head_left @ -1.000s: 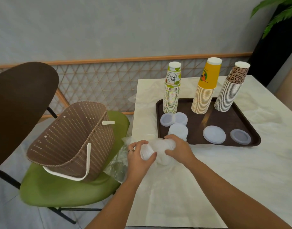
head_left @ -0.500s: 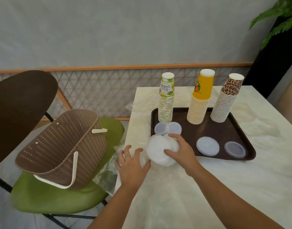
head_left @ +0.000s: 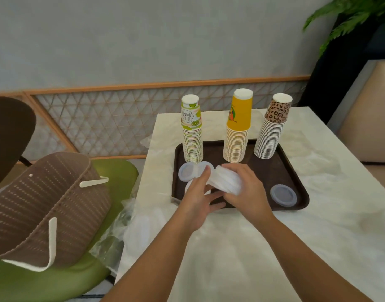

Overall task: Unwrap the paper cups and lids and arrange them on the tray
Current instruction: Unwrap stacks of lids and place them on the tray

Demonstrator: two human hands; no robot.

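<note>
My right hand (head_left: 246,188) has its grip clamped on a stack of white lids (head_left: 225,182), fingers curled over the top of it, and I hold it tilted over the near middle of the brown tray (head_left: 296,171). My left hand (head_left: 200,197) reaches in from the near left with its grip apart: the fingers are straight and spread, and the fingertips touch the left end of the stack.

On the tray's far side stand three upturned stacks of paper cups: the lime-print cups (head_left: 192,136) at the left, the yellow cups (head_left: 238,131) in the middle and the leopard-print cups (head_left: 273,129) at the right. Just near the lime-print stack, two pale lids (head_left: 187,172) lie flat and overlap. A further white lid (head_left: 188,187) shows partly under my left hand. A single greyish lid (head_left: 283,195) lies flat in the tray's near right corner.

The tray rests on the pale marble worktop (head_left: 317,236). Crumpled clear plastic wrap (head_left: 139,223) lies on the worktop's near left edge and spills over it toward a green chair seat (head_left: 78,275). On that seat a brown woven basket (head_left: 41,208) with white handles lies tipped on its side. A dark brown chair back (head_left: 8,136) stands at the far left, and green plant fronds (head_left: 348,16) hang in at the far right.
</note>
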